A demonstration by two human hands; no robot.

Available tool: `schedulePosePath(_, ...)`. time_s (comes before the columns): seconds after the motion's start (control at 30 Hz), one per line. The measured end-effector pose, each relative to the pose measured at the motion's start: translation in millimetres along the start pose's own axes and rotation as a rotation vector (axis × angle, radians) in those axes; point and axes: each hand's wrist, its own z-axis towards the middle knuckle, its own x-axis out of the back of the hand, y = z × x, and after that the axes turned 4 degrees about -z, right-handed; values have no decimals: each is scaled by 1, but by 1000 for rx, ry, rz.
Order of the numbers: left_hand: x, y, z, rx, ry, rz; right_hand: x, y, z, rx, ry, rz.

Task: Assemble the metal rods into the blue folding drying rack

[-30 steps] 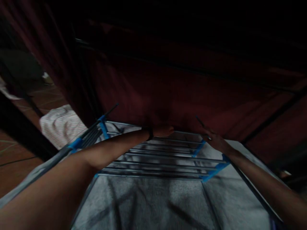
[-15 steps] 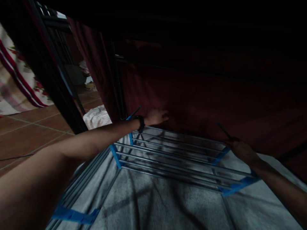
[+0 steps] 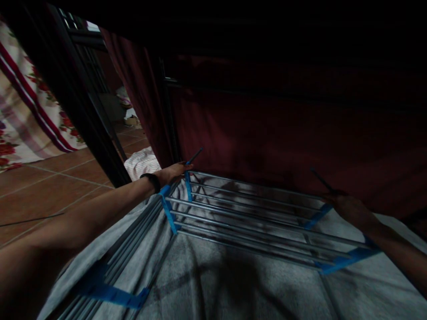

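A rack of grey metal tubes with blue plastic end pieces (image 3: 233, 218) lies on a grey blanket (image 3: 213, 284). At its far left corner, my left hand (image 3: 175, 171), with a black band on the wrist, is closed around the blue piece below a thin dark rod (image 3: 196, 154). My right hand (image 3: 350, 209) is closed at the far right corner, by another dark rod (image 3: 322, 180); its fingers are dim and partly hidden. Several more tubes with a blue end piece (image 3: 113, 295) lie in the near left, partly behind my left forearm.
Dark red curtain cloth (image 3: 267, 142) hangs right behind the rack. A black metal post (image 3: 86, 120) slants up at left. Beyond it are a tiled floor (image 3: 50, 178), a floral cloth (image 3: 36, 102) and a striped white cloth (image 3: 142, 162).
My left hand has moved left and slightly down, from above the rack's back tube to the far left corner. My right hand stays at the far right corner. The view has shifted slightly.
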Motion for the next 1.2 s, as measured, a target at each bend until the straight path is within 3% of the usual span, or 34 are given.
schedulePosePath(0.1,4,1,8,31,-60,-28,0,2,-1,3,-67,-14)
schedulePosePath(0.37,8,4,4,67,-247,-71,1,2,-2,0,-90,-8)
schedulePosePath(0.9,6,-5,21,32,-58,68,8,-4,-2,-81,-129,16)
schedulePosePath(1.2,9,-2,15,22,-104,68,4,-1,-1,-49,-142,2)
